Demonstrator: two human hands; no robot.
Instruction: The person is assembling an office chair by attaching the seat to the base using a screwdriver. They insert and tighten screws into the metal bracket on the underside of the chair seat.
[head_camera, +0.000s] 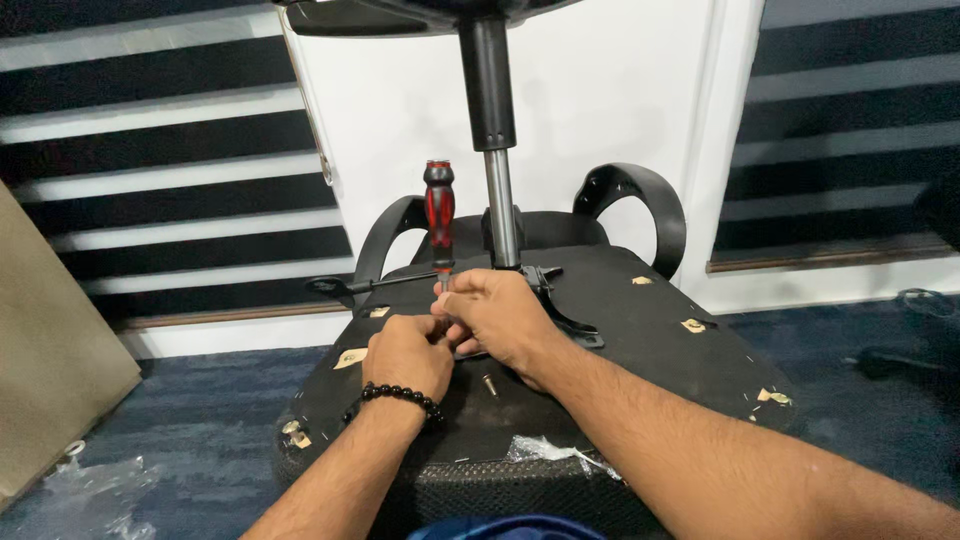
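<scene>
1. Screwdriver (439, 212): red-and-black handle of glossy moulded plastic above a thin metal shaft.
2. Gas-lift column (499, 205): polished steel piston with a bright sheen, under a satin black sleeve.
3. Upturned seat base (640, 340): matt black fabric backing, slightly rough, dotted with pale paper-like tags; coarse mesh cloth wraps its near edge.
4. Armrests (640, 195): smooth, shiny black plastic.
5. Bracelet (400, 397) on the left wrist: glossy black beads.
6. Floor (200, 430): dark blue carpet, short matt pile.
</scene>
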